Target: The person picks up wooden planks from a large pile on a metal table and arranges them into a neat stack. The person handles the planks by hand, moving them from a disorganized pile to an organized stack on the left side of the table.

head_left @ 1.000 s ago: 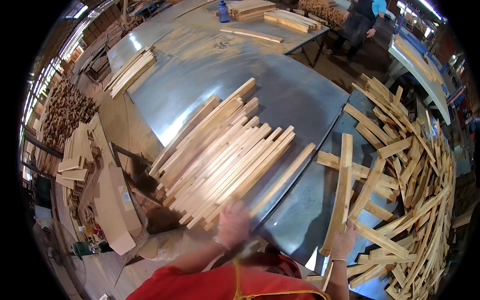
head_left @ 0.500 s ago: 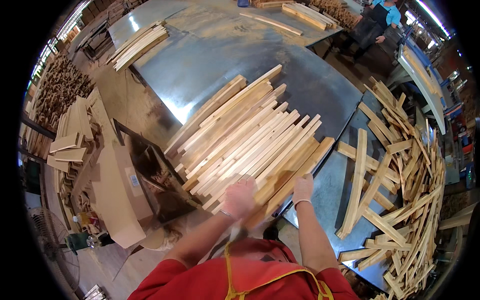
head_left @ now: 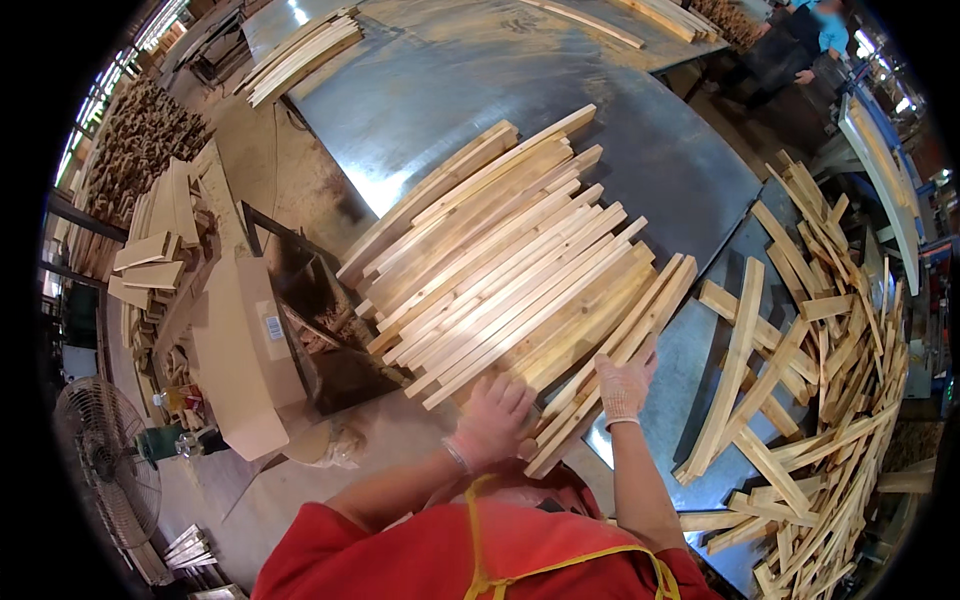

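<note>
A broad row of pale wooden strips (head_left: 500, 270) lies side by side on the metal-topped table, slanting up to the right. My left hand (head_left: 492, 422) is at the near ends of the strips, its fingers stretched out against them; the thumb side lies by the rightmost pieces. At the row's right edge my right hand (head_left: 626, 382) grips wooden strips (head_left: 612, 368), thumb on the near side and fingers along the outer face. These strips stand a little apart from the rest at their near ends. Both hands wear thin pale gloves.
A jumbled heap of wooden pieces (head_left: 820, 400) covers the right-hand table. On the left are a cardboard box (head_left: 240, 350), stacked offcuts (head_left: 150, 260) and a fan (head_left: 105, 450). More strips (head_left: 305, 55) lie at the far left table edge. A person (head_left: 800, 50) stands at the far right.
My left hand has slid off the strips to their near ends, its fingers spreading. My right hand has moved slightly right, with the edge strips parting from the row. The view has shifted.
</note>
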`<state>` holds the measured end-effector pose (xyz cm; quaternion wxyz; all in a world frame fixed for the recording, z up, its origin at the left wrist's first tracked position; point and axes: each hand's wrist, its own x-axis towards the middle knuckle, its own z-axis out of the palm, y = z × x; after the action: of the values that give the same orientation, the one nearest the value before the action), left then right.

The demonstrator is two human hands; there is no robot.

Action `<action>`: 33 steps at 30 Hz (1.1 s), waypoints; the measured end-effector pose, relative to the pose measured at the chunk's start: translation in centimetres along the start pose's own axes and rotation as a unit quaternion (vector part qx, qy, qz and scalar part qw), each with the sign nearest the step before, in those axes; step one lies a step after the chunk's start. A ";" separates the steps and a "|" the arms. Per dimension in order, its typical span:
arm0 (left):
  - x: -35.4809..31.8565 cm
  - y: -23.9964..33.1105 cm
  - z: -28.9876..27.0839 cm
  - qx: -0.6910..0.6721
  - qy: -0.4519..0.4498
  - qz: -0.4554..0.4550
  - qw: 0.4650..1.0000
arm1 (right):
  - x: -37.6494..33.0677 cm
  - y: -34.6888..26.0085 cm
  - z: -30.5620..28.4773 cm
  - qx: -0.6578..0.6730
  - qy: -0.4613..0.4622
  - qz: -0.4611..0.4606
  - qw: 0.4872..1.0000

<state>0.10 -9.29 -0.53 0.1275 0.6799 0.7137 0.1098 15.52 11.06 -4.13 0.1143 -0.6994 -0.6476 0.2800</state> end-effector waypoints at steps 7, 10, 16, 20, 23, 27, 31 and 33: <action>2.1 4.3 1.7 -0.047 -0.093 -0.030 0.994 | 1.0 1.6 -0.1 0.000 0.007 -0.005 1.000; 1.1 7.7 4.1 -0.092 -0.020 -0.013 0.995 | 0.8 1.3 -1.3 -0.032 -0.003 -0.010 0.999; -0.4 -1.6 2.1 0.043 -0.073 0.045 0.995 | 1.4 2.8 -1.1 -0.037 -0.022 -0.029 0.999; -0.1 -0.2 2.1 -0.235 -0.089 -0.048 0.967 | 2.1 4.6 0.7 0.037 0.008 -0.084 0.996; 1.3 2.9 2.4 -0.321 -0.180 0.004 0.930 | 1.0 2.4 1.1 0.055 0.008 -0.067 0.996; 0.6 -2.7 3.0 -0.003 -0.045 0.106 0.993 | 0.5 -0.9 0.0 -0.085 -0.029 -0.014 0.996; -1.4 -6.4 3.1 -0.006 0.014 0.131 0.991 | 0.7 -0.8 0.9 -0.022 -0.012 -0.039 0.999; -2.1 -6.0 0.0 -0.044 0.095 0.070 0.992 | 1.0 0.4 1.8 0.041 -0.021 -0.065 0.997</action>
<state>-5.51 -11.74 -2.42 0.0808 0.7086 0.6676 0.2137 14.88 11.64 -6.03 0.1472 -0.6447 -0.6816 0.3132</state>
